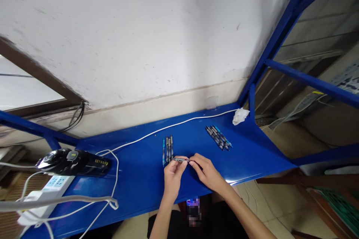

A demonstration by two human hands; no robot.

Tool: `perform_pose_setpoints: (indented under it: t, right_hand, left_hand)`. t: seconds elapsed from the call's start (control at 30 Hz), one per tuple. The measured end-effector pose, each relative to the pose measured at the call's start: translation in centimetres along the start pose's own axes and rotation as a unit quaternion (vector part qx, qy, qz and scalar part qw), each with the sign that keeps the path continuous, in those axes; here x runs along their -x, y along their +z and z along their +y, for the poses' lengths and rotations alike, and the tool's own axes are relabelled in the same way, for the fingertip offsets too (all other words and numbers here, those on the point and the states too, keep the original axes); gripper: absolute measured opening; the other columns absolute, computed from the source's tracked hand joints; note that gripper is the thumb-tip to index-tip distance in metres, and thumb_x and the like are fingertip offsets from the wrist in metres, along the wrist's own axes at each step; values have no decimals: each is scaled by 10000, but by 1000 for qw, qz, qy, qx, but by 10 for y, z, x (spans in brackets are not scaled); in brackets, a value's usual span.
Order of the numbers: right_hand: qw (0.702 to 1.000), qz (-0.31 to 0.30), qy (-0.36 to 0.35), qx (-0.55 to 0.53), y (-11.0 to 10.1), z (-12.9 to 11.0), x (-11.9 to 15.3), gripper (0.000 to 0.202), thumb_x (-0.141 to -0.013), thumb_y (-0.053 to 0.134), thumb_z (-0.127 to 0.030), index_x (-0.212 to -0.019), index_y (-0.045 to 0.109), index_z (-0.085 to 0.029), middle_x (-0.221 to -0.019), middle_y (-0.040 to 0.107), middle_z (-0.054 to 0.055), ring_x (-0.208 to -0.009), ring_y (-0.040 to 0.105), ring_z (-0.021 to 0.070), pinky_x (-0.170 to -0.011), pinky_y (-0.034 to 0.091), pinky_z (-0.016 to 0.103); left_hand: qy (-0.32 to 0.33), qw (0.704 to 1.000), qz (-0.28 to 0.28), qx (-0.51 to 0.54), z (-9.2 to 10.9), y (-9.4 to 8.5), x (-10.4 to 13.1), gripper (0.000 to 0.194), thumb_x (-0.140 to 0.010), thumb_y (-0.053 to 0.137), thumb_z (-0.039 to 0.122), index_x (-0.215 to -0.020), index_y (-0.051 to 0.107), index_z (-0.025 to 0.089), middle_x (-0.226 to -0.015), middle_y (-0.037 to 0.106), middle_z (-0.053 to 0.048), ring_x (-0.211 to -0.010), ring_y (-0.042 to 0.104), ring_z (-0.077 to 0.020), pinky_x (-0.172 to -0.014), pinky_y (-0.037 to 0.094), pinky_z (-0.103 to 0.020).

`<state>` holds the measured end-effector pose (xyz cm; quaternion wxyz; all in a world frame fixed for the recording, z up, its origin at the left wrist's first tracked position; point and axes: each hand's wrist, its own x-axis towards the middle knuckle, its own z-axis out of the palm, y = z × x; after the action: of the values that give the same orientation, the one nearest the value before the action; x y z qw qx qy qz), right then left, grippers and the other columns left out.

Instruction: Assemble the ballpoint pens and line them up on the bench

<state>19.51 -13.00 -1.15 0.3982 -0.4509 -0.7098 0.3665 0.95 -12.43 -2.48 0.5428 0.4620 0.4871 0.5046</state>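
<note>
My left hand (173, 173) is closed around a grey pen (180, 160), held sideways just above the blue table (140, 179). My right hand (206, 170) pinches at the pen's thin right end, where the fingertips hide the detail. Just beyond my left hand lies a row of several pens (169, 145), grey and dark, with a blue pen (163, 151) at its left side. Farther to the right is a slanted group of several grey pens (215, 137), with another blue pen (222, 134) along its right edge.
A black bottle (88, 163) lies on its side at the left, by a white power strip (53, 190) with tangled white cables (117, 171). One cable runs along the back to crumpled white tissue (240, 116). Blue frame bars (276, 50) and a wall (157, 44) border the table.
</note>
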Motion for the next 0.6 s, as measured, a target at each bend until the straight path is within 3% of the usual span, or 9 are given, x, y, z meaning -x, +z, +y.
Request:
perform_pose_setpoints:
  t: [0.17, 0.3, 0.37, 0.5, 0.6]
  right_hand:
    - [1000, 13, 23, -3, 0, 0, 0, 222, -1151, 514, -429, -1179, 647, -253, -1016, 697, 33, -927, 674, 200, -872, 521, 339]
    - [1000, 7, -1, -1, 0, 1, 0, 317, -1175, 436, -417, -1037, 663, -243, -981, 695, 40, -911, 660, 199, -858, 518, 339]
    - [1000, -2, -6, 5, 0, 1, 0, 345, -1186, 397, -402, -1048, 671, -242, -999, 694, 45, -928, 662, 199, -884, 515, 346]
    - [1000, 23, 17, -8, 0, 1, 1, 226, -1143, 532, -439, -1151, 643, -243, -1010, 704, 36, -918, 674, 198, -866, 523, 334]
    - [1000, 13, -2, -13, -1, 0, 0, 289, -1161, 476, -431, -1059, 667, -240, -974, 714, 40, -898, 670, 197, -861, 524, 335]
  left_hand:
    - [-2, 1000, -11, 17, -3, -1, 0, 308, -928, 832, 438, -1088, 817, 176, -1105, 819, -114, -1041, 784, -268, -978, 602, -367]
    - [5, 1000, -4, 4, -4, -2, 0, 303, -922, 839, 436, -1073, 824, 174, -1087, 822, -110, -1028, 777, -256, -954, 597, -340]
    - [5, 1000, -6, 2, -3, -2, 0, 299, -922, 841, 434, -1067, 825, 173, -1091, 821, -108, -1025, 773, -248, -950, 592, -330]
    - [-3, 1000, -20, 20, -2, -1, 0, 303, -933, 831, 435, -1083, 816, 173, -1099, 822, -108, -1033, 779, -252, -977, 588, -347]
    - [4, 1000, -8, 8, -1, -1, 0, 315, -928, 833, 448, -1075, 818, 170, -1073, 822, -107, -1028, 775, -253, -960, 589, -342]
